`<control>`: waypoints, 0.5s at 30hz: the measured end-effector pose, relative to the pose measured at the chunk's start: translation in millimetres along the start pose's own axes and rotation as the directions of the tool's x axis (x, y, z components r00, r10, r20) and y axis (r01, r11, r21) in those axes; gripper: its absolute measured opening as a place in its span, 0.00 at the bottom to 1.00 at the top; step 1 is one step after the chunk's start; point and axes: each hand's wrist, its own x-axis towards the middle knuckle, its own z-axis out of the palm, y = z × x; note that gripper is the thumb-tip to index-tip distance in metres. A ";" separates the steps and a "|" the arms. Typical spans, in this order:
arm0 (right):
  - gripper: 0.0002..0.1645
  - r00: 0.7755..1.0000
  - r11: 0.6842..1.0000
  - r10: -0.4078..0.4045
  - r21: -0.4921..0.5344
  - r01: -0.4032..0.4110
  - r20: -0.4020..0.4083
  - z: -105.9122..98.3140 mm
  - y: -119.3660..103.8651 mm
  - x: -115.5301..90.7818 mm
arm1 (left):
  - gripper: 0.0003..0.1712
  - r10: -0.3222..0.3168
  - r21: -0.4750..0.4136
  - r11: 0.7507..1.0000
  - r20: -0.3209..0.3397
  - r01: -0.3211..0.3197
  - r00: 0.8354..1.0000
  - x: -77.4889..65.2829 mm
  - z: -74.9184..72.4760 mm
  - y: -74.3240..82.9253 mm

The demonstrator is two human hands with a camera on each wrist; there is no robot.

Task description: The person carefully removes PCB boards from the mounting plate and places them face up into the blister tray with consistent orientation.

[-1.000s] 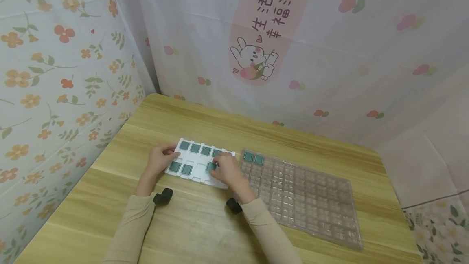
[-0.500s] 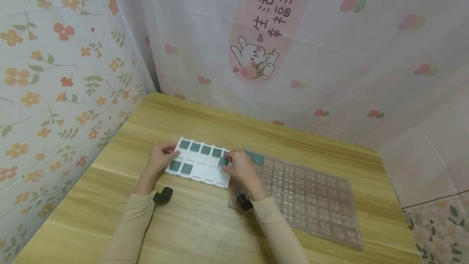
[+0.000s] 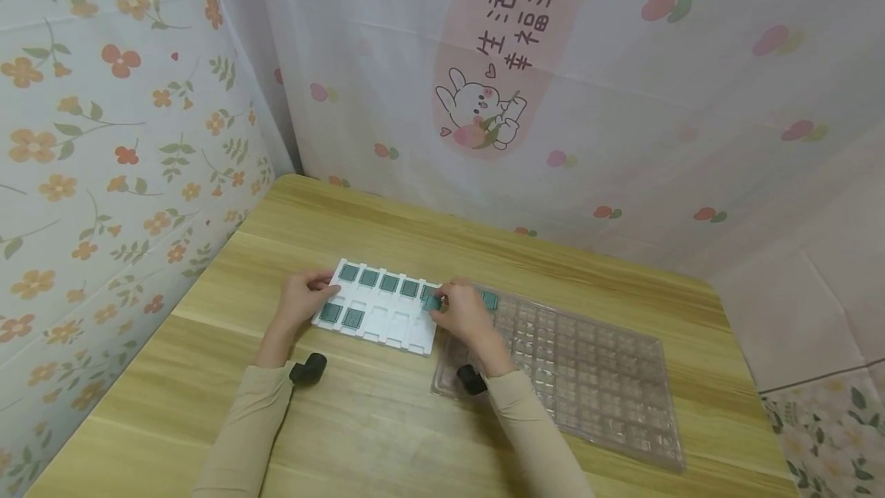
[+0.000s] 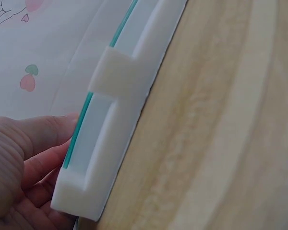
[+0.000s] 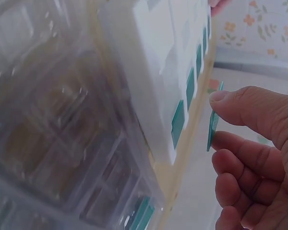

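A white tray (image 3: 387,321) lies on the table, with several small green square circuit boards in its far row and two more at the left of its near row. My left hand (image 3: 304,300) grips the tray's left end, its thumb over the edge; in the left wrist view the fingers (image 4: 43,165) curl at the tray's side. Above the tray's right end, my right hand (image 3: 466,317) pinches one green circuit board (image 5: 213,122) between thumb and fingers. That board is held apart from the tray in the right wrist view.
To the right lies a large clear plastic tray (image 3: 588,375) with rows of compartments. One green board (image 3: 488,300) shows in its far left corner; my right hand covers part of that corner. Patterned curtains (image 3: 387,198) hang behind the wooden table (image 3: 359,421).
My right hand has lifted a circuit board out of the white tray's near row and carried it right, toward the clear tray. The left hand has stayed put.
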 end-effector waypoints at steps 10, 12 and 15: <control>0.14 0.999 0.999 0.031 0.027 -0.031 -0.011 -7.6 14.3 -4.4 | 0.20 -0.011 -0.009 1.000 0.004 0.011 1.000 -0.1 0.1 0.5; 0.14 0.999 0.999 0.034 0.034 -0.034 -0.010 -8.2 16.4 -4.7 | 0.20 -0.017 -0.009 1.000 0.005 0.017 1.000 0.3 0.0 0.2; 0.13 0.999 0.999 0.031 0.030 -0.031 -0.012 -9.3 19.0 -5.2 | 0.20 -0.018 -0.006 1.000 0.006 0.018 1.000 0.5 0.1 -0.1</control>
